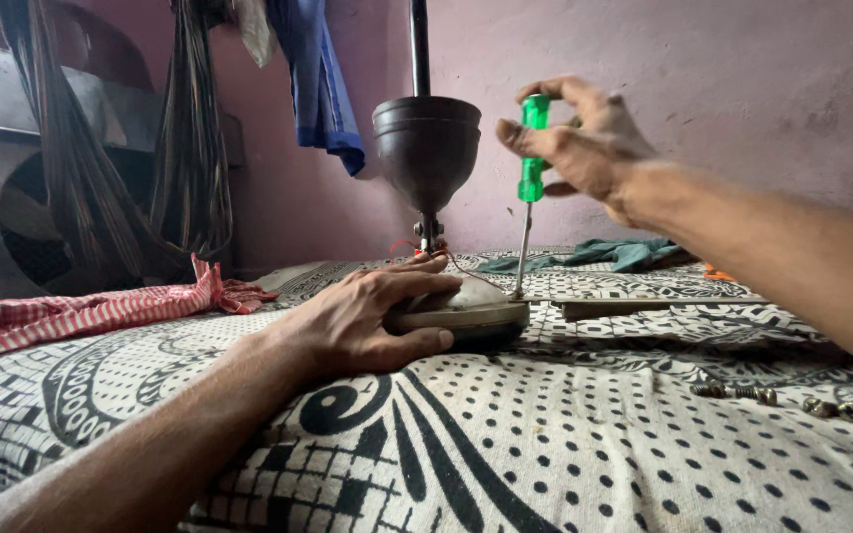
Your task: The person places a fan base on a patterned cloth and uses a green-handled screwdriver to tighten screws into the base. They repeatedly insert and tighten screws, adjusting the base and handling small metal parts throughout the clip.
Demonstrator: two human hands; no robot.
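One ceiling fan motor (pixel 466 314), a dark round housing, lay flat on the bed, directly under the left hand (pixel 362 321). That hand was spread open, palm pressed on the near side of the housing, fingers reaching over its top and thumb along its lower edge.

One screwdriver (pixel 529 188) with a green handle stood nearly upright, its tip set on the right rim of the housing, just beyond the left fingertips. The right hand (pixel 580 143) was closed around the top of the handle, fingers and thumb pinching it, well above the housing.

One dark metal cup (pixel 426 148), mouth upward, sat on the rod that rose from the motor's centre, level with the right hand and just left of it; what it held could not be seen. Red wires (pixel 425 247) showed beneath it, above the left fingers.

One flat fan blade (pixel 644 304) ran out to the right from the housing, below the right forearm.

Several loose screws (pixel 777 397), too small to count exactly, lay on the patterned bedsheet (pixel 545 444) under the right forearm.

One red striped cloth (pixel 101 311) lay left of the left arm; one green cloth (pixel 624 254) lay beyond the blade.
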